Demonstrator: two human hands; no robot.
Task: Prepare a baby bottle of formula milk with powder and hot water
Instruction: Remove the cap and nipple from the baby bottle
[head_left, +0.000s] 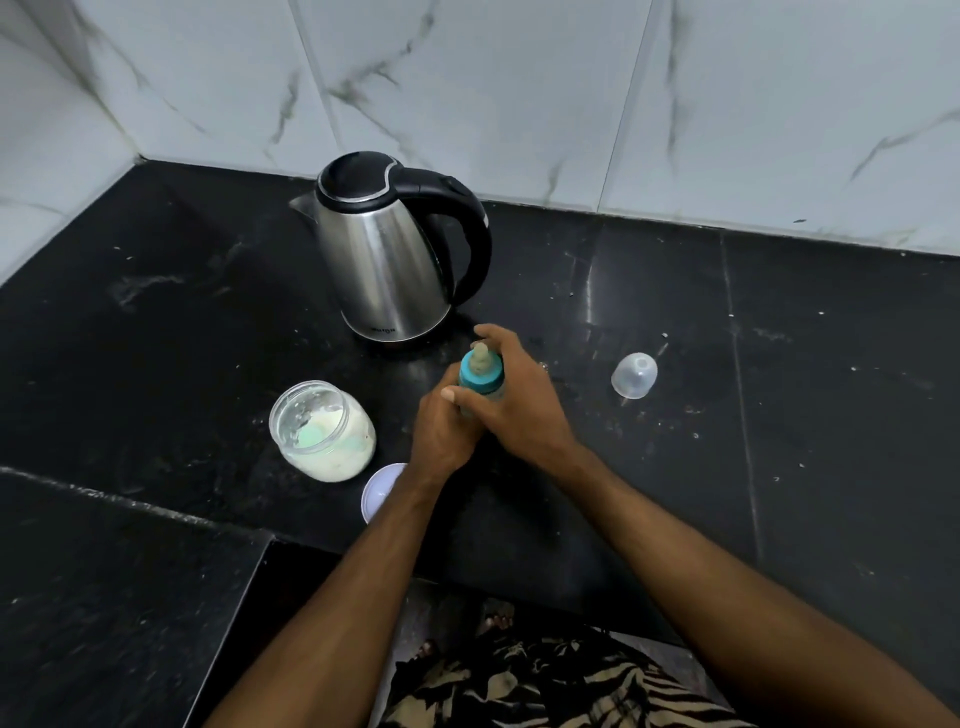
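- Nearest to you, a white lid (382, 491) lies on the black counter (156, 364), partly hidden by your left arm.
- Your left hand (441, 436) wraps the body of the baby bottle (480, 379); your right hand (519, 405) closes around its teal collar.
- The open powder jar (322, 431) is at the left.
- The clear bottle cap (634, 375) lies well apart at the right.
- The steel kettle (395, 249) stands behind.

1. The kettle (400, 249) stands on the desk (779, 415) at upper centre of the frame, before the wall (519, 78).
2. The bottle (480, 376) sits at centre, below the kettle, between the left hand (441, 431) and right hand (519, 405).
3. The jar (322, 431) stands left of the bottle, with the lid (379, 491) just below and right of it.
4. The cap (634, 375) lies well right of the bottle.
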